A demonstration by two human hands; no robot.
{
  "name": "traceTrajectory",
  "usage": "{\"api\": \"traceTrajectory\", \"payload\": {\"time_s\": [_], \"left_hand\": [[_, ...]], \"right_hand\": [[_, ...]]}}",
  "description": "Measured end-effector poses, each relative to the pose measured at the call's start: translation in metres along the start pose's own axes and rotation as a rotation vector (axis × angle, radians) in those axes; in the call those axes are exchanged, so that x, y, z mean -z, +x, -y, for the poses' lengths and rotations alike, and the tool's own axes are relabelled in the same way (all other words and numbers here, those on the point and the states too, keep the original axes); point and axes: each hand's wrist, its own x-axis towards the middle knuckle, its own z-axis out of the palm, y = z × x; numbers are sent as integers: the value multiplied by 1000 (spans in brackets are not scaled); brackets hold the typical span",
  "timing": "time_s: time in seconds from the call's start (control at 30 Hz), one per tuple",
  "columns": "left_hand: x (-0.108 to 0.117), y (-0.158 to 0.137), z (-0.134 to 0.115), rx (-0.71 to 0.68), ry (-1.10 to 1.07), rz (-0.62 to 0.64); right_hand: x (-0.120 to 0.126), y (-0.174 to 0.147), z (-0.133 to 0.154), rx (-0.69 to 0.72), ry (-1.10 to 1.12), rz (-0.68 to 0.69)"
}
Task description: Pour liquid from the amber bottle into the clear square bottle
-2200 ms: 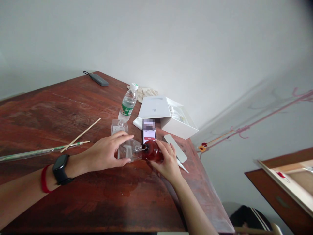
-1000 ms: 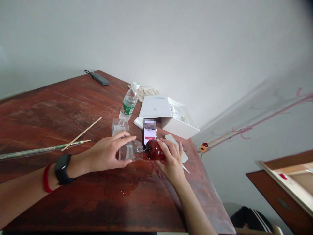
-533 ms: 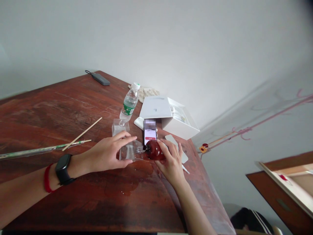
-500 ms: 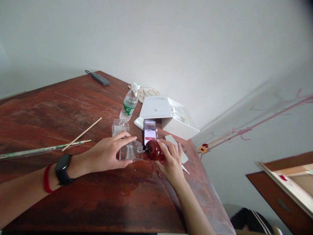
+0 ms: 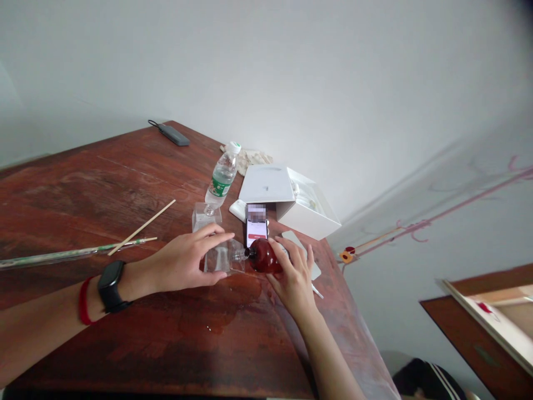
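The curved fingers and thumb of my left hand [image 5: 189, 258] sit around a clear square-sided bottle [image 5: 222, 256], gripping its sides. This bottle's ridged neck points right. In my right hand [image 5: 295, 272] is a round, dark reddish-brown bottle [image 5: 265, 256], fingers over its right side. Its dark mouth points left and meets the clear bottle's neck; I cannot tell whether one neck is inside the other. Behind my left hand stands a second clear square container [image 5: 200, 216]. Wet spots [image 5: 214, 328] shine on the wood below the bottles.
A water bottle [image 5: 220, 183] with a green label stands behind. A phone [image 5: 257, 228], white box [image 5: 310, 219] and grey-white flat piece [image 5: 297, 247] lie near my right hand. Thin sticks [image 5: 144, 226] and a wrapped packet [image 5: 75, 254] are at left; a grey device [image 5: 174, 135] lies farther back.
The view has shifted very slightly. Both hands and the two bottles keep the same hold and position.
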Motion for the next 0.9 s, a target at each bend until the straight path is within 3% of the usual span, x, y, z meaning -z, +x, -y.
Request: {"api": "traceTrajectory", "payload": {"time_s": [0.9], "left_hand": [[1, -1, -3, -15, 13, -35]], "right_hand": [[-1, 0, 0, -13, 13, -3]]}}
